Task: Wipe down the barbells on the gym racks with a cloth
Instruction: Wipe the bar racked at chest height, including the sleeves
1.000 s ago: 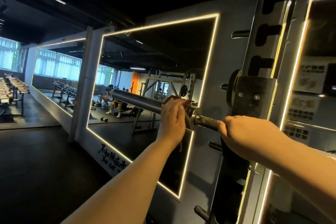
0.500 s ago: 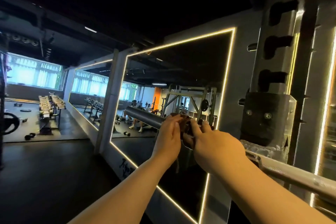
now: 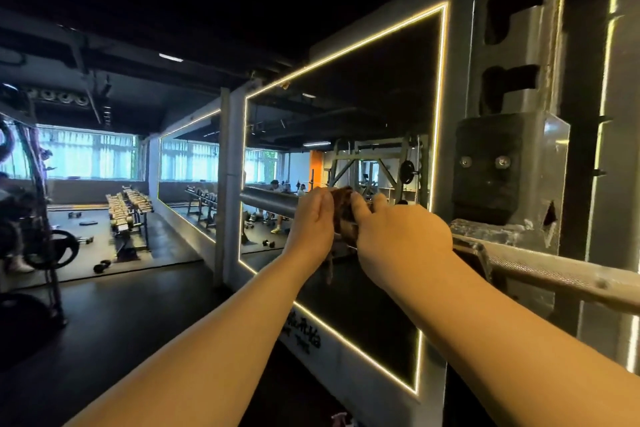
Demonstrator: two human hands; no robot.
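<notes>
Barbell: the barbell (image 3: 554, 269) lies across the rack, its knurled shaft coming in from the right past the black J-hook (image 3: 488, 166) on the rack upright (image 3: 561, 55). That support lets both hands work without bearing the weight.
Sleeve: the smooth sleeve (image 3: 268, 203) juts left beyond the hands, in front of the lit mirror (image 3: 363, 107).
Cloth: a brown cloth (image 3: 341, 215) is bunched on the bar where sleeve meets shaft, between the two hands, with a tail hanging below.
Left hand: the left hand (image 3: 311, 222) has its fingers curled over the cloth from the sleeve side – probably to keep it pressed to the metal.
Right hand: the right hand (image 3: 398, 239) reaches in from the shaft side, thumb and forefinger pinching the cloth's edge. It looks like regathering the fabric, though how tightly it holds is hidden.
Step in hand: likely setting the cloth round the collar before rubbing along the bar.
Background: a dumbbell rack (image 3: 126, 208) stands well apart on the gym floor.
</notes>
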